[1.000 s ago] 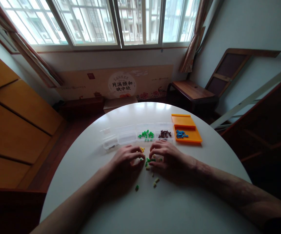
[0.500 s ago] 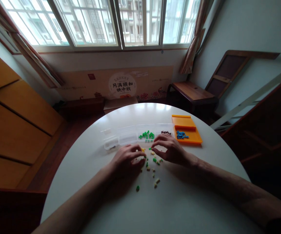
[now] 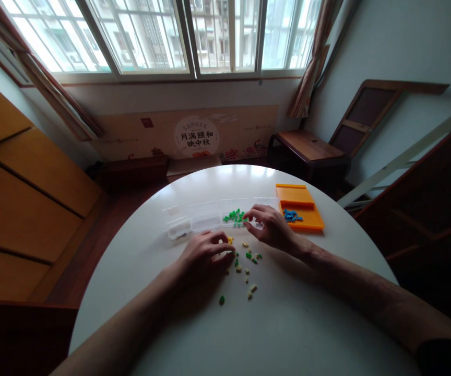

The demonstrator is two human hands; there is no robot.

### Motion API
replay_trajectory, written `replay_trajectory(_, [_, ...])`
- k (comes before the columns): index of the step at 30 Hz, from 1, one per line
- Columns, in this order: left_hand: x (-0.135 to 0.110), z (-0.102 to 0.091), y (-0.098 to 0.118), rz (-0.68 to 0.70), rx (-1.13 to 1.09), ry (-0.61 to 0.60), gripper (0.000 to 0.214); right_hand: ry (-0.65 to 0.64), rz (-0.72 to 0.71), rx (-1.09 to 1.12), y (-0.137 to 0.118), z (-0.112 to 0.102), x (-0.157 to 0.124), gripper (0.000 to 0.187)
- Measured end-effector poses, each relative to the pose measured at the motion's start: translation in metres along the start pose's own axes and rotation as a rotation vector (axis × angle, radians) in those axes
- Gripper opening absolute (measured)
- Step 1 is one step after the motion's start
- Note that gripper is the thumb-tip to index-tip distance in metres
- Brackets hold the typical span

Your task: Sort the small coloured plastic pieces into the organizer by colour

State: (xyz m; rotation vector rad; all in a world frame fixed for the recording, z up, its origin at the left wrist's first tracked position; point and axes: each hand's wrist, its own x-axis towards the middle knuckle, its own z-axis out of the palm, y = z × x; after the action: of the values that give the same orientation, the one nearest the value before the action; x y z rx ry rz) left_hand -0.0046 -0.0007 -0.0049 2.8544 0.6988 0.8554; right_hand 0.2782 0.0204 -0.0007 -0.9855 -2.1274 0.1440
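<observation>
Bricks (image 3: 238,269) lie loose on the table (image 3: 272,329), probably light, stiff, slick: pinch opposite sides. Right grip (image 3: 268,224), nearly closed, is at the box (image 3: 205,223); left grip (image 3: 205,253) half-curls beside bricks; whether either holds any, I can't tell.

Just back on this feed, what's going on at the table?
A person's right hand is at the green pieces in a clear compartment tray; whether it grips one is unclear. The left hand is beside loose green and yellow pieces on the white table. Blue pieces lie in an orange container.
</observation>
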Motion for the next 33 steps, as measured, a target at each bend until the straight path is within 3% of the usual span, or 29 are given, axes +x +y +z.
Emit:
replay_trajectory(4, [-0.002,0.002,-0.002,0.007,0.009,0.009,0.014,-0.192,-0.141,0.083,-0.01,-0.02,-0.014,0.005])
replay_trajectory(8, [-0.001,0.002,-0.001,0.0,0.016,-0.004,0.011,-0.291,-0.127,0.106,-0.02,-0.03,-0.028,0.01])
replay_trajectory(19, [0.0,0.002,0.001,-0.009,0.024,0.005,0.01,-0.32,-0.091,0.072,-0.026,-0.021,-0.039,0.003])
replay_trajectory(26, [0.0,0.002,0.0,-0.017,0.017,0.004,0.008,-0.156,-0.063,0.096,-0.022,-0.017,-0.017,0.003])
replay_trajectory(30, [-0.002,0.003,0.0,-0.036,0.021,-0.001,0.008,0.006,-0.02,0.096,-0.012,-0.006,0.008,0.005])
replay_trajectory(33, [-0.003,0.001,0.0,-0.043,0.022,0.002,0.005,0.035,0.011,0.069,-0.003,0.005,0.018,0.007])
